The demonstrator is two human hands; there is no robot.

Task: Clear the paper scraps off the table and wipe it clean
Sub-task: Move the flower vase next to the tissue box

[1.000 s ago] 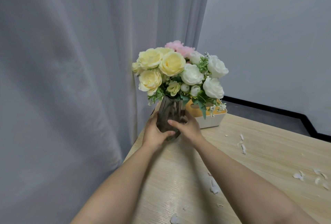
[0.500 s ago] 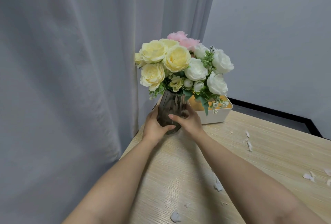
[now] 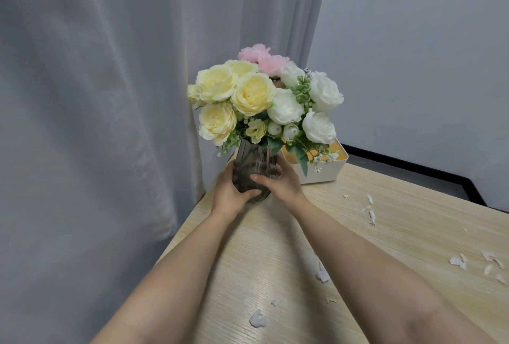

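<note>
Smoky glass vase [image 3: 254, 175] of flowers [image 3: 264, 101], grasped by both my left grip [image 3: 231, 192] and right grip [image 3: 283, 182] at the counter [image 3: 399, 222] corner. Paper scraps [image 3: 370, 210] lie scattered right. Top-heavy, near the edge: it could tip off.

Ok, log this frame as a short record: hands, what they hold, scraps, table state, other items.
left hand: left hand wraps the vase from its left side
right hand: right hand wraps the vase from its right side
held item: dark glass vase of yellow, white and pink flowers, at the table's far left corner
paper scraps: paper scraps scattered on the table, none collected
table: wooden table, not yet wiped
other items: cream box behind the vase; grey curtain at left
</note>
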